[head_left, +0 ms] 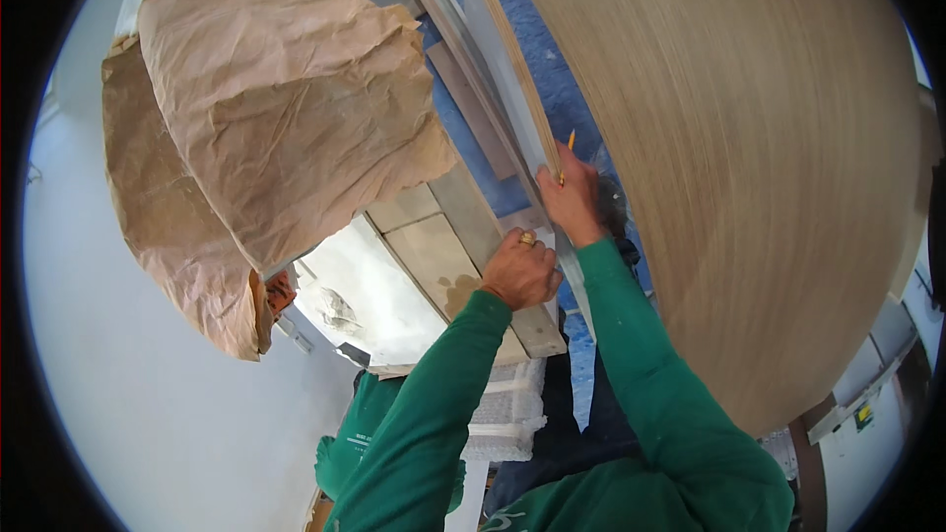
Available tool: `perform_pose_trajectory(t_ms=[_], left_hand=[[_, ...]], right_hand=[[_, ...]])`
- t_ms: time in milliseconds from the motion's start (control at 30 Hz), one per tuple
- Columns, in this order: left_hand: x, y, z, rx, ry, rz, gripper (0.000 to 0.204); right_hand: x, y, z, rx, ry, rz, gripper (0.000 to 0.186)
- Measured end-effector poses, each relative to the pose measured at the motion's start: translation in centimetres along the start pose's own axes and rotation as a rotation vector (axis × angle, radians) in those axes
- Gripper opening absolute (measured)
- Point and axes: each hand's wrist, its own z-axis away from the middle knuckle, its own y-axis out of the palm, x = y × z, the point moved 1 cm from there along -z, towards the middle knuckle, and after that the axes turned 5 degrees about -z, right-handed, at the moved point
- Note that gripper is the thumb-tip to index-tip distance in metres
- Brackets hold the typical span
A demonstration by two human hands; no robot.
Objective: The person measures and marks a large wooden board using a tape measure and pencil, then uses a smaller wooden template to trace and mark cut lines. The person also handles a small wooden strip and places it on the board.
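On your far left, crumpled brown paper (266, 108) drapes over the unit; it is light and limp, and nothing presses on it. Next comes the pale stone ledge (443, 256), where your left hand (520, 271), ring on one finger, rests curled and closed, knuckles up; you cannot tell whether it grips anything beneath. Just right of it stands the narrow board (512, 69), grey-faced with a raw wood edge, upright and leaning away from you. Your right hand (572, 199) pinches a yellow pencil (569, 143) against that edge, fingers narrow. The board looks stiff and fairly light but tall, so it may tip; hold it low along the edge. Rightmost, the large oak-veneer panel (749, 167) looks smooth, heavy and awkward.
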Motion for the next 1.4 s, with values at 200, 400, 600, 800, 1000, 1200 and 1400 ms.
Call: perform_pose_trajectory(t_ms=[200, 400, 600, 800, 1000, 1200, 1400], left_hand=[[-0.1, -0.4, -0.3, 0.058, -0.009, -0.015, 0.025], [-0.1, -0.4, -0.4, 0.039, -0.002, -0.065, 0.025], [0.2, 0.6, 0.5, 0.283, -0.028, -0.091, 0.037], [0.6, 1.1, 1.1, 0.243, -0.036, -0.002, 0.059], [0.7, 1.3, 1.4, 0.145, -0.041, 0.107, 0.061], [1.1, 1.6, 2.0, 0.158, -0.03, 0.108, 0.06], [0.9, 1.5, 1.9, 0.213, -0.158, 0.273, 0.068]], right_hand=[[-1.2, 0.5, 2.5, -0.019, -0.04, 0.005, 0.049], [0.5, 1.2, 0.1, 0.037, -0.069, 0.013, 0.048], [4.2, 5.3, -5.7, 0.107, -0.001, 0.156, 0.042], [6.9, 9.1, -10.4, 0.13, 0.004, 0.168, 0.031], [5.9, 12.5, -12.5, 0.104, -0.015, 0.184, 0.028], [4.0, 14.7, -13.5, 0.038, -0.05, 0.197, 0.028], [4.0, 16.4, -13.5, 0.048, -0.055, 0.273, 0.03]])
